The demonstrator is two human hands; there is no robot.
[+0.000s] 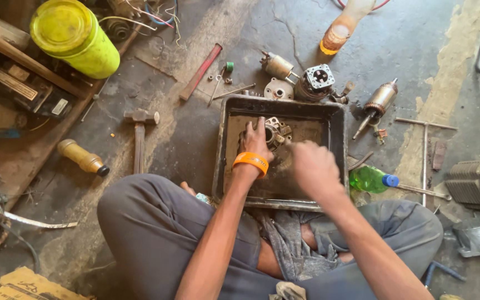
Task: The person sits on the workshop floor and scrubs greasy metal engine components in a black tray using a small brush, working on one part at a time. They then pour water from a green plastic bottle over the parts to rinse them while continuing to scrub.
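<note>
A dark metal tray (335, 133) lies on the concrete floor in front of my crossed legs. Inside it sits a round, greasy metal housing part (276, 133). My left hand (255, 141), with an orange wristband (250, 161), rests on the left side of that part and holds it. My right hand (313, 166) is closed in a fist just right of the part, inside the tray; what it grips is hidden by the fingers.
Beyond the tray lie motor parts (319, 80), an armature (378, 103), a small motor (278, 66) and loose bolts. A hammer (139, 133) lies to the left, a yellow-green bucket (76, 38) far left, and a green bottle (372, 179) at the right.
</note>
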